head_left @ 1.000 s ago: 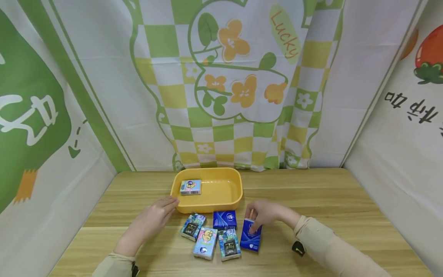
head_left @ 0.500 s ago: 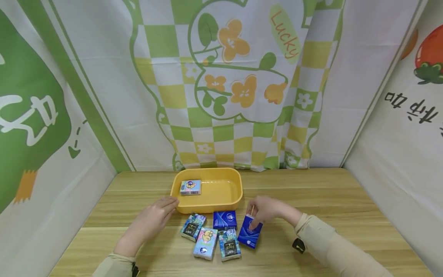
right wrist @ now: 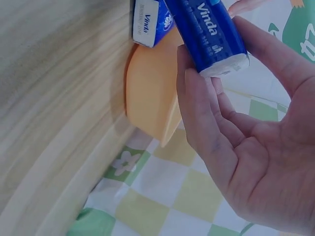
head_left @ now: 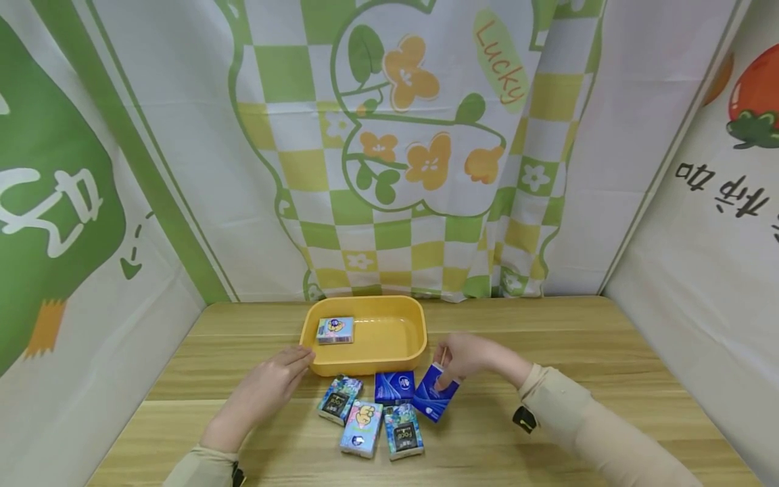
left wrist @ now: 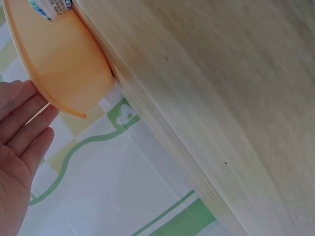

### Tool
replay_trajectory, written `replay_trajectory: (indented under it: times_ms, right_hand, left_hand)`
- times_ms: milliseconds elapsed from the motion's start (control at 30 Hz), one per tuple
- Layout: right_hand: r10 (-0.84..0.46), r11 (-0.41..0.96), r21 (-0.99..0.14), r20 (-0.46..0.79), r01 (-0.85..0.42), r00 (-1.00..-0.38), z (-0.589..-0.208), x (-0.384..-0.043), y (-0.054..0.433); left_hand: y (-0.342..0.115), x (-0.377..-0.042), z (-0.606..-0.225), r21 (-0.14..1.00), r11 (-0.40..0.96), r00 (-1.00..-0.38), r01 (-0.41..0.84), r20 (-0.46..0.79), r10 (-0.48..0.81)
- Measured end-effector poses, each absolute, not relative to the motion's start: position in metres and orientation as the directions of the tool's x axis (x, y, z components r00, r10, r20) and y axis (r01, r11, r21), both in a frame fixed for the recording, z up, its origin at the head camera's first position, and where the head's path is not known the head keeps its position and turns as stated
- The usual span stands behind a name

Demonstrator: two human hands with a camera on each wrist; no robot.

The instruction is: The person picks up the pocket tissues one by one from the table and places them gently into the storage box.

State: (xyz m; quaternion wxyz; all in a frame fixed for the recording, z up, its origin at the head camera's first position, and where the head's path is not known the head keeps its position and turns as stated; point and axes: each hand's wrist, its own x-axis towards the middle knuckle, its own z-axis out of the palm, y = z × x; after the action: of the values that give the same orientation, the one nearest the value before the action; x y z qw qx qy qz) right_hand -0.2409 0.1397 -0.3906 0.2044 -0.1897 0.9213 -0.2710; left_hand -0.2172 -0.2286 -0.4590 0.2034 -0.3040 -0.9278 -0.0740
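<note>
My right hand (head_left: 467,354) pinches a dark blue pocket tissue pack (head_left: 435,400) by its upper end, thumb on the near face. In the right wrist view this pack (right wrist: 210,37) shows "Vinda" lettering, gripped between thumb and fingers. It is tilted, beside another blue tissue pack (head_left: 394,387) lying at the tray's front. With straight fingers, my left hand (head_left: 275,380) touches the front left corner of the yellow tray (head_left: 392,336); in the left wrist view its fingertips meet the rim. Inside the tray, at the left, lies one light blue tissue pack (head_left: 335,329).
Before the tray lie a light blue duck-print tissue pack (head_left: 362,427) and two dark floral packs, one at the left (head_left: 339,399) and one at the right (head_left: 404,431). A printed curtain (head_left: 389,250) hangs behind the wooden table (head_left: 517,325).
My right hand has lifted the blue tissue pack and brought it slightly toward the tray, turning its lower end leftward. The left hand has stayed at the tray's corner.
</note>
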Motion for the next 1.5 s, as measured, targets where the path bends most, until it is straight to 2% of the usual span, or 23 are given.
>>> replay_trajectory:
  times_ms: [700,1067,1500]
  right_hand:
    - [-0.429,0.791,-0.567,-0.249,-0.228,-0.868,-0.375,-0.255,0.130]
    - [-0.395,0.782,-0.598,-0.258,-0.176,-0.882,-0.368,-0.263,0.119]
    - [-0.381,0.783,-0.599,-0.245,-0.170,-0.891,-0.361,-0.276,0.109]
  left_hand:
    - [-0.227,-0.216,-0.460,0.036,0.809,-0.747,0.586,0.409,0.523]
    - [-0.228,-0.216,-0.461,0.033,0.809,-0.745,0.586,0.415,0.523]
    - [-0.229,-0.218,-0.461,0.020,0.802,-0.725,0.598,0.441,0.529]
